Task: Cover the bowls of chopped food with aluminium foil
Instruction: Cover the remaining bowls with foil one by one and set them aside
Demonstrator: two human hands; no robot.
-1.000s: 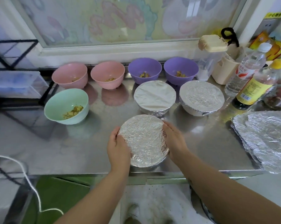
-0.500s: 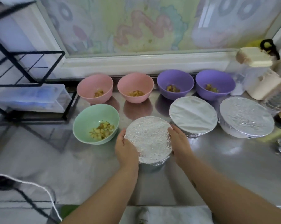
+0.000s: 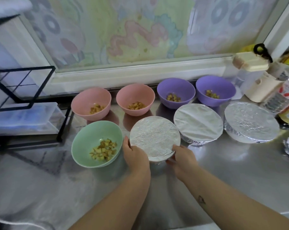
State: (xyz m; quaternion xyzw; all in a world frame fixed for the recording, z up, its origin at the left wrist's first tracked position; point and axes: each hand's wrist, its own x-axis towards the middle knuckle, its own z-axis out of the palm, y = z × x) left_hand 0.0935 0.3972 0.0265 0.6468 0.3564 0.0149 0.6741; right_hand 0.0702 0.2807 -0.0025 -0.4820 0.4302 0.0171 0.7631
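Since three bowls wear foil (image 3: 196, 120) and five stand open on the shiny steel bench (image 3: 223, 171), I judge the job under half done. The right covered bowl (image 3: 251, 122) and middle covered bowl (image 3: 199, 141) show taut, crinkled round tops. Smooth pink bowls (image 3: 84, 103), purple bowls (image 3: 178, 87) and a green bowl (image 3: 89, 138) hold diced food (image 3: 104, 149). My left hand (image 3: 135, 155) and right hand (image 3: 183, 158) grip the third covered bowl (image 3: 154, 137), just beside the green one.

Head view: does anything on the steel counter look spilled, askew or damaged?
The crinkled round foil cover held by the left hand and right hand shows a dark crease or small tear at its near edge. Nothing spilled.
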